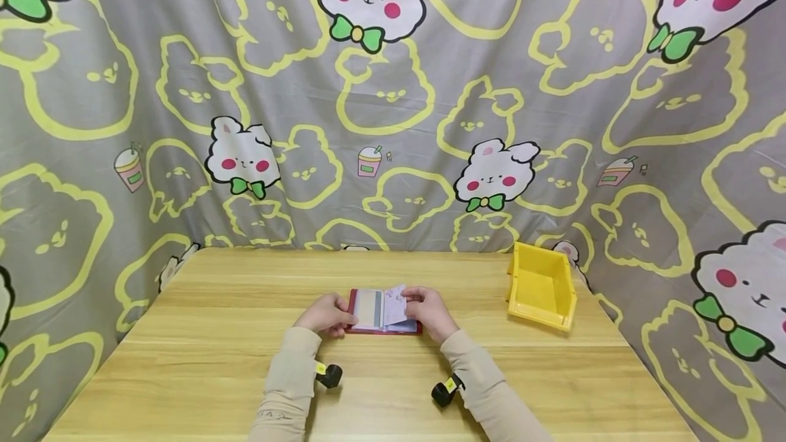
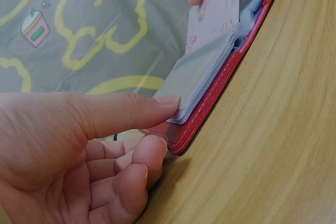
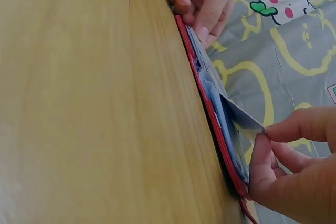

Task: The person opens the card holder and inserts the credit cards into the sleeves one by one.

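Observation:
A red card holder with a zipped edge lies open on the table, its clear plastic sleeves spread inside. My left hand grips its left edge; in the left wrist view the thumb presses on the sleeves and the curled fingers are at the red cover's corner. A pale card with small purplish printing stands tilted over the right-hand side of the holder. Thumb and fingers of my right hand pinch that card by its outer edge. In the right wrist view the card's inner end meets the sleeves.
A yellow plastic bin stands at the back right of the wooden table. Behind the table hangs a grey patterned curtain, which also runs along both sides. Each wrist carries a small black camera.

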Motion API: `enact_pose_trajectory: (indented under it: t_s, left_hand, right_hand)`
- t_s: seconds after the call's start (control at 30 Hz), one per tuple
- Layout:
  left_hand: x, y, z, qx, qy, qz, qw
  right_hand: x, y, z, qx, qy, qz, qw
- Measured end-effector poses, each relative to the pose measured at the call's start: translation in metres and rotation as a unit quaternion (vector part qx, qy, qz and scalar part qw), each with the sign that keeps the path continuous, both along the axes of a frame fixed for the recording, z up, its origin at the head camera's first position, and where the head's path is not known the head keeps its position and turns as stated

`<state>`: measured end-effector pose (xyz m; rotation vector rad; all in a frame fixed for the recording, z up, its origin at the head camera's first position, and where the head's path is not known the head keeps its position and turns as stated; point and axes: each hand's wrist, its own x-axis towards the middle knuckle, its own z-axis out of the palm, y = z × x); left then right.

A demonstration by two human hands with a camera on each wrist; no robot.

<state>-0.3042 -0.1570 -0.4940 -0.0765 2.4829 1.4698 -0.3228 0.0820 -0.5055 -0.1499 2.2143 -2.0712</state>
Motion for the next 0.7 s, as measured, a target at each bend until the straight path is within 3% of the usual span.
enact_pose_trajectory:
  t_s: [0.37, 0.7]
  left_hand:
    - [-0.0019, -0.0019, 0.0012, 0.005, -0.004, -0.012, 0.9999]
    - [-0.0017, -0.0043, 0.0016, 0.009, -0.005, -0.017, 0.9998]
  right_hand:
    - [-0.0016, 0.0062, 0.0056, -0.024, -0.049, 0.006, 0.9985]
    - [0.0001, 0.0062, 0.0087, -0.047, -0.062, 0.008, 0.997]
